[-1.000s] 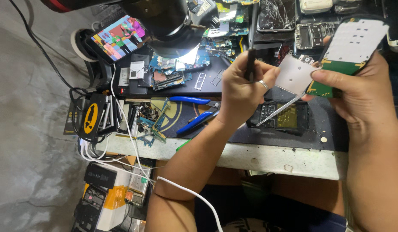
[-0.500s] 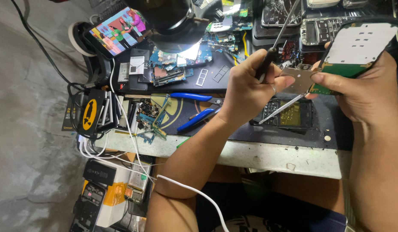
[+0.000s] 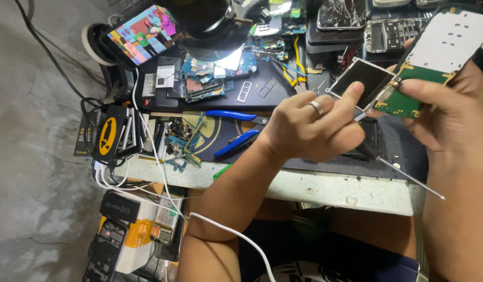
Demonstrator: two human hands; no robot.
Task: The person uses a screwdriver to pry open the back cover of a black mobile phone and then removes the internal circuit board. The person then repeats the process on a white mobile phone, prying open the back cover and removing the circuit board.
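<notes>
My left hand [image 3: 309, 128], a ring on one finger, is closed round a black-handled screwdriver [image 3: 374, 155] whose thin metal shaft points down and right past the table edge. Its thumb and forefinger pinch the corner of a small dark display panel [image 3: 362, 82]. The panel hangs off a green phone circuit board [image 3: 444, 48] with a white keypad sheet on it. My right hand [image 3: 450, 112] holds that board from the right, above the dark work mat [image 3: 304, 162].
Two blue-handled pliers [image 3: 236, 116] lie on the mat left of my hands. Behind are loose circuit boards [image 3: 212, 78], a black round lamp head [image 3: 210, 21], a phone playing video [image 3: 142, 31] and cracked phones [image 3: 340, 13]. Cables and devices [image 3: 121, 230] sit below the pale table edge [image 3: 325, 188].
The screwdriver has swung from pointing up to pointing down-right. The display panel has turned from its white back to its dark face, and both hands came nearer.
</notes>
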